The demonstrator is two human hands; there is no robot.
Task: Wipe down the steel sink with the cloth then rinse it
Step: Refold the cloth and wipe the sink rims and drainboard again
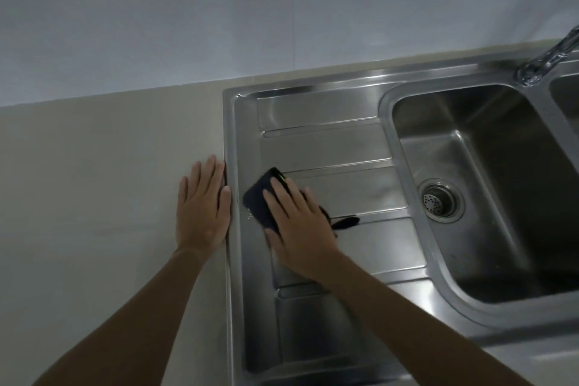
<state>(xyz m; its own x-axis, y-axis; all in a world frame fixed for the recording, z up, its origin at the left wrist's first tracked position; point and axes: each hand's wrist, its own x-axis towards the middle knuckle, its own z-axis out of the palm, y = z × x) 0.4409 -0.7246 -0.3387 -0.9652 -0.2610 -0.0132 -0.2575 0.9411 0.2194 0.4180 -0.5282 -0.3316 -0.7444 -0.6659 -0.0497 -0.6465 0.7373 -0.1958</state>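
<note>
Bare drainboard [322, 147] ahead; deep basin [501, 166] to the right; tap [551, 53] perhaps overhanging

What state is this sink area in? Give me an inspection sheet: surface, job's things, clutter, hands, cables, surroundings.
Surface: beige counter, with the steel sink set into it.
Job's things: dark cloth lies flat on the ribbed drainboard; basin holds only its drain strainer; no water seen at the tap.
Clutter: nothing seen.
Hands: left hand rests flat on the counter beside the sink's left rim; right hand presses the cloth with straight fingers.
Cables: nothing seen.
Surroundings: pale wall behind the counter; a second basin is cut off at the right edge.
</note>
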